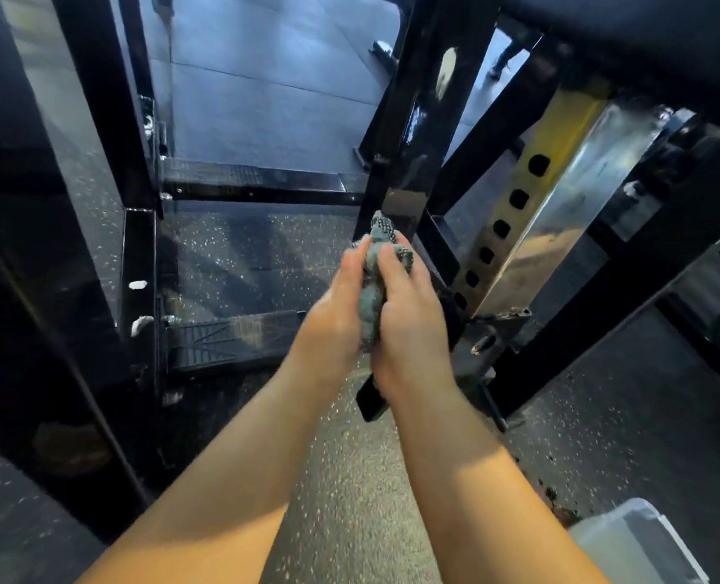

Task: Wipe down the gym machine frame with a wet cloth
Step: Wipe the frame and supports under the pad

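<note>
A bunched grey-green cloth (pixel 374 284) sits squeezed between both my hands in the middle of the view. My left hand (pixel 341 305) grips its left side and my right hand (pixel 409 314) grips its right side, fingers curled round it. The cloth's patterned tip pokes out above my fingers, close to a glossy black slanted post (pixel 409 120) of the gym machine frame. I cannot tell whether the tip touches the post. A yellow and chrome perforated upright (pixel 531 212) stands just right of my hands.
Black frame beams (pixel 97 99) rise at the left, with a ribbed foot plate (pixel 232 343) low between them. A black diagonal bar (pixel 628 263) crosses at the right. A translucent plastic container (pixel 636 545) sits at the bottom right on speckled rubber floor (pixel 350 478).
</note>
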